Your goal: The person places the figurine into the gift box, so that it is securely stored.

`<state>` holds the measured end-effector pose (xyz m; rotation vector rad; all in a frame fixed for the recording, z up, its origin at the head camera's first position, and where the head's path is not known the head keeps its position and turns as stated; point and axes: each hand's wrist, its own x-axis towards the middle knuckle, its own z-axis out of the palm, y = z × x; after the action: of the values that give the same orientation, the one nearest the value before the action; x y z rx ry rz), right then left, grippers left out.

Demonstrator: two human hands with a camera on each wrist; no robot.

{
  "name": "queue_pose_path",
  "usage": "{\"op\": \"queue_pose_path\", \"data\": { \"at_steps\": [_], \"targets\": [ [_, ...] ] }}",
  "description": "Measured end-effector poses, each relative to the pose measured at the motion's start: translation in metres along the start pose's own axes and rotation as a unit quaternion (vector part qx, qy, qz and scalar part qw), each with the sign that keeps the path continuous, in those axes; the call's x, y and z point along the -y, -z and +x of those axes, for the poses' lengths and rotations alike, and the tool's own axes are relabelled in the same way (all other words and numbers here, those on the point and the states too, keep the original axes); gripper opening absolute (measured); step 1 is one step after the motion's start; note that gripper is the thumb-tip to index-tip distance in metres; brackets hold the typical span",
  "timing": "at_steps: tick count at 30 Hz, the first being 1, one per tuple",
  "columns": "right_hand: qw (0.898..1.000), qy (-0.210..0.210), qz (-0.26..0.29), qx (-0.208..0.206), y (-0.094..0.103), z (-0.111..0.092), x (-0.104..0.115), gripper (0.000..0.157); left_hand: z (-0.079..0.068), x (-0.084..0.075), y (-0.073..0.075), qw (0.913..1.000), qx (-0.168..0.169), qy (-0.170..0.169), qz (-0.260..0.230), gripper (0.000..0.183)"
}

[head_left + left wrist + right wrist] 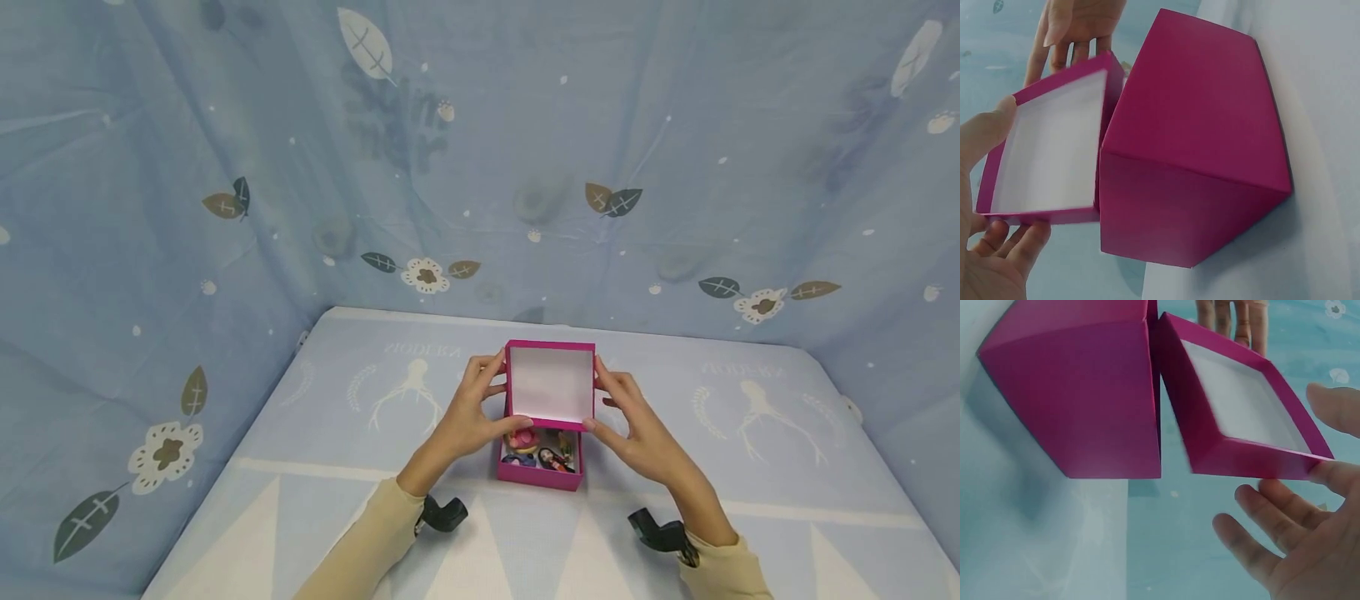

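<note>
A magenta box lid [552,383] with a white inside is tilted up, its inside facing me. My left hand [468,421] grips it by the left side, thumb at the lower edge. On the right side, my right hand [637,425] holds it between thumb and fingers. Under the lid stands the magenta box [538,477], its near part uncovered. Inside lie small toy figures, among them a dark-haired doll figure [553,459] and a pink toy [522,439]. The lid hides the box's far part. In both wrist views the lid is beside the box's upper edge.
The box stands on a table with a pale patterned cloth [300,500]. A blue curtain [480,167] printed with leaves and flowers hangs behind the table and at its sides. Black wrist devices [446,515] are strapped near both sleeve cuffs.
</note>
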<state>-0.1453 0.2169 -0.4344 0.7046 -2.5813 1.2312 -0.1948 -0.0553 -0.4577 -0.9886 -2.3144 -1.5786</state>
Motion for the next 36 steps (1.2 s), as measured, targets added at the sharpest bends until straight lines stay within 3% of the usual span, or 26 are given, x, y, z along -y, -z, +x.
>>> {"op": "queue_pose_path", "data": {
  "at_steps": [6, 9, 13, 21, 30, 36],
  "targets": [
    [0.999, 0.017, -0.037, -0.009, 0.0011, -0.0005, -0.0017, 0.086, 0.0004, -0.0005, 0.0036, 0.9985, -0.002, -0.032, 0.044, 0.105],
    [1.000, 0.017, -0.020, -0.016, 0.0040, -0.0008, -0.0015, 0.085, 0.0017, -0.0026, 0.0046, 0.9964, -0.008, -0.054, 0.065, 0.103],
    [1.000, 0.008, 0.019, -0.016, 0.0076, -0.0018, -0.0013, 0.086, 0.0028, -0.0049, 0.0041, 0.9953, -0.012, -0.077, 0.056, 0.101],
    [0.995, -0.004, 0.097, -0.003, 0.0089, -0.0022, -0.0001, 0.072, 0.0006, -0.0044, 0.0004, 0.9973, -0.007, -0.073, 0.000, 0.095],
    [0.990, -0.022, 0.138, -0.016, 0.0063, -0.0014, -0.0030, 0.038, -0.0026, -0.0028, 0.0014, 0.9996, -0.004, -0.026, 0.010, 0.100],
    [0.988, -0.015, 0.151, -0.038, 0.0044, -0.0002, -0.0062, 0.028, -0.0012, -0.0011, 0.0011, 0.9991, 0.001, -0.036, -0.020, 0.064]
  ]
}}
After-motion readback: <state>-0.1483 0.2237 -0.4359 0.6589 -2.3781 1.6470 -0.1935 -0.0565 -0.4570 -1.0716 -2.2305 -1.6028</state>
